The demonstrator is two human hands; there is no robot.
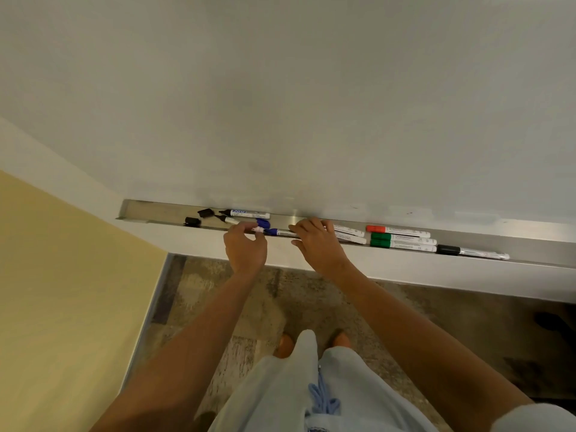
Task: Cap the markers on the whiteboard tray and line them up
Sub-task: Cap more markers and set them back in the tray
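A metal whiteboard tray (530, 241) runs below the whiteboard. My right hand (314, 241) is shut on a blue marker (280, 232) lying along the tray's front. My left hand (246, 244) pinches at that marker's blue tip end; another blue cap or marker end (263, 222) lies just behind its fingers. At the tray's left lie two uncapped black markers (246, 213) (226, 219) and two loose black caps (205, 212) (192, 221). Right of my hand sit two white marker barrels (350, 233), then capped red (397, 231), two green (402, 241) and black (470, 251) markers.
The whiteboard (311, 104) fills the upper view. A yellow wall (62, 291) stands at the left. Patterned carpet (218, 291) lies below, with my pale trousers and orange shoes (285, 344) close to the wall.
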